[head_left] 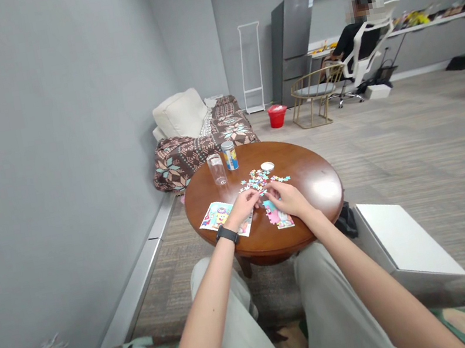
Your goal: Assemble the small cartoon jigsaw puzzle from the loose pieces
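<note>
My left hand (246, 202), with a black band on its wrist, has its fingers pinched together over the round table's middle. Facing it, my right hand (285, 197) curls its thumb and fingers inward. Between the two sets of fingertips shows a small pale-blue jigsaw piece (263, 192), which both seem to grip. Just below my right hand lies a joined section of jigsaw puzzle (277, 217), pink and blue. A cartoon picture sheet (218, 214) lies partly under my left hand and wrist. Beyond my fingers, loose jigsaw pieces (257, 178) are heaped.
On the brown table (312, 172) stand a clear glass (216, 170) and a printed tin (230, 156); a round white lid (267, 166) lies nearby. A white box (407, 234) is at the right. Farther off are a red bucket (277, 116) and a seated person (348, 39).
</note>
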`<state>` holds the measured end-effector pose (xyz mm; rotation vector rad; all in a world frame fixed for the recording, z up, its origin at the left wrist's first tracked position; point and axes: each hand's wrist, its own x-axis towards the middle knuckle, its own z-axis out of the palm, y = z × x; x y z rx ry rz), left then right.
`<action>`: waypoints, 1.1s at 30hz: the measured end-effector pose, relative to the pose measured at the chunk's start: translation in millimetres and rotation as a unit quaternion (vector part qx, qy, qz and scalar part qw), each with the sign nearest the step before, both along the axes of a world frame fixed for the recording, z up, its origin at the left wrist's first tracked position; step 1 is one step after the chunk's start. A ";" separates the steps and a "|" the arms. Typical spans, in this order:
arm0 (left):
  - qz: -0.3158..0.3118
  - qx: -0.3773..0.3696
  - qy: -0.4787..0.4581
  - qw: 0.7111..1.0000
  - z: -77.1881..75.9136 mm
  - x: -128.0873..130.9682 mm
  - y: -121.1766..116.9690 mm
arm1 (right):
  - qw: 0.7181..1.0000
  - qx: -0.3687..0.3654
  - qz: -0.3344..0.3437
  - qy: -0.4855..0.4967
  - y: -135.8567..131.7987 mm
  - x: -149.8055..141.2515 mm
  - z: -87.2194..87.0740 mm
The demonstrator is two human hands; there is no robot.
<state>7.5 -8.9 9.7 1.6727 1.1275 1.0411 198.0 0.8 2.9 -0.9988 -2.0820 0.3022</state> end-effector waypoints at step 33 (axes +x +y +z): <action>0.007 -0.006 0.016 1.000 -1.7 0.8 -4.4 | 0.999 -0.032 -0.022 0.018 -2.6 -1.3 3.4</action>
